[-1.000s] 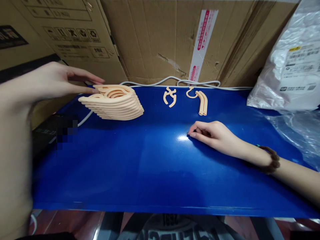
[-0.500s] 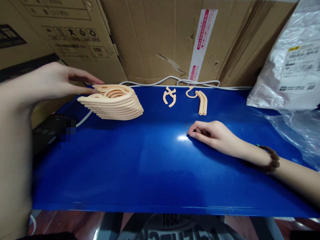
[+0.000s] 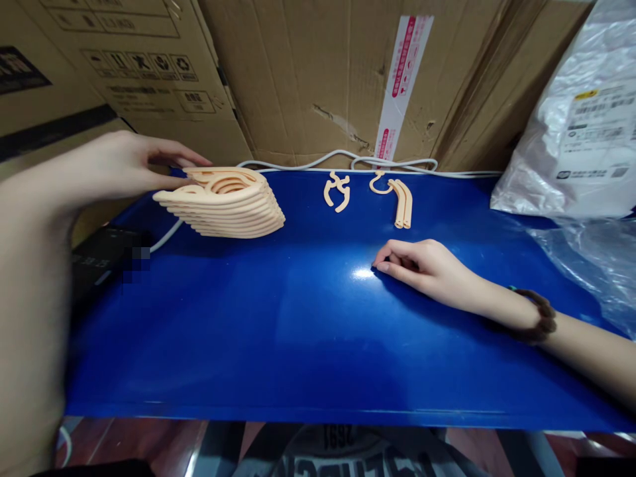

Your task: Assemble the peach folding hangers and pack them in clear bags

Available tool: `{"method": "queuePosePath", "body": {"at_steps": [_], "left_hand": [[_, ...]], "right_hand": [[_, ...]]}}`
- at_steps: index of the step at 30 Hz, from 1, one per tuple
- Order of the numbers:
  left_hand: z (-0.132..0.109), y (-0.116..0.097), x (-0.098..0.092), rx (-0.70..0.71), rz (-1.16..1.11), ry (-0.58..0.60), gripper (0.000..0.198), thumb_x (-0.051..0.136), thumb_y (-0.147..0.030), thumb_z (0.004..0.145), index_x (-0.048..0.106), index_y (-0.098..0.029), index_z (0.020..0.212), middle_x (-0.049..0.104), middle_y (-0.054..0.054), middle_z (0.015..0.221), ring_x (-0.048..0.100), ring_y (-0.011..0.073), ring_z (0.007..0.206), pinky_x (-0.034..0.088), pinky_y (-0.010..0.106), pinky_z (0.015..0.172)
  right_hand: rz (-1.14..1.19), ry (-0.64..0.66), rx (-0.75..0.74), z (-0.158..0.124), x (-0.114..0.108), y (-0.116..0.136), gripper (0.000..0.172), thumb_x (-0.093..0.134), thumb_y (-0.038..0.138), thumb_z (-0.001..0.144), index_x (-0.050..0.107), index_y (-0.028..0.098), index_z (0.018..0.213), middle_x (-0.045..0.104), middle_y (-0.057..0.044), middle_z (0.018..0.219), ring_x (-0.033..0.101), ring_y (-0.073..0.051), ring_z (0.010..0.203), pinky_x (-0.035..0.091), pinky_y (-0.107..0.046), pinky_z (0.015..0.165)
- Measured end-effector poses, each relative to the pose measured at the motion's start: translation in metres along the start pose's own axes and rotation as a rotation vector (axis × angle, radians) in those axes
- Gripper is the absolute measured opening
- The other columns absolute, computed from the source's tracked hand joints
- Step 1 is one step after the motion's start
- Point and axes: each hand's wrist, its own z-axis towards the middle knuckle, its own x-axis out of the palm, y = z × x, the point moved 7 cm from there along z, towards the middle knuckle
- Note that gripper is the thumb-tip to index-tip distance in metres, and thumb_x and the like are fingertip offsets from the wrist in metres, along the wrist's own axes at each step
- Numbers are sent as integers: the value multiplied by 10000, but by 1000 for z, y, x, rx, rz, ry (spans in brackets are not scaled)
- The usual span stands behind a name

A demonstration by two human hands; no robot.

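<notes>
1. Left hand (image 3: 119, 162) sits slightly lower than earlier; right hand (image 3: 430, 271) barely differs, fingertips curled together at the glossy blue table (image 3: 298, 331), nothing visible in them.
2. Peach, ribbed, plastic-looking stack (image 3: 238, 213) at back left; left thumb and fingers spread at its upper left end. Clamped or not: cannot tell.
3. Stack likely light, stiff, smooth; layers may slide. Best squeezed across both outer faces.
4. Smaller, near back edge: two curved peach bars (image 3: 403, 204), thin peach hook (image 3: 380, 187).

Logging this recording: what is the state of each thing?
Peach stack: pieces closely layered
Left hand: fingertips at the stack's edge; grip unclear
Right hand: fingers curled
X-shaped piece: arms spread
Hooked piece: arms side by side
White cable: loosely looped
White package: wrinkled
Clear plastic: crumpled
Back carton: scuffed, taped
</notes>
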Motion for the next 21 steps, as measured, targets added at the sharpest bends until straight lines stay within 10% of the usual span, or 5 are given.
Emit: {"method": "queuePosePath", "body": {"at_steps": [21], "left_hand": [[1, 1, 0, 124, -13, -102, 1148, 401, -1044, 531, 704, -157, 1194, 768, 36, 991, 636, 182, 798, 520, 437, 923]], "right_hand": [[3, 3, 5, 0, 0, 1, 255, 509, 395, 1002, 660, 192, 972, 548, 51, 639, 480, -89, 545, 319, -235, 574]]}}
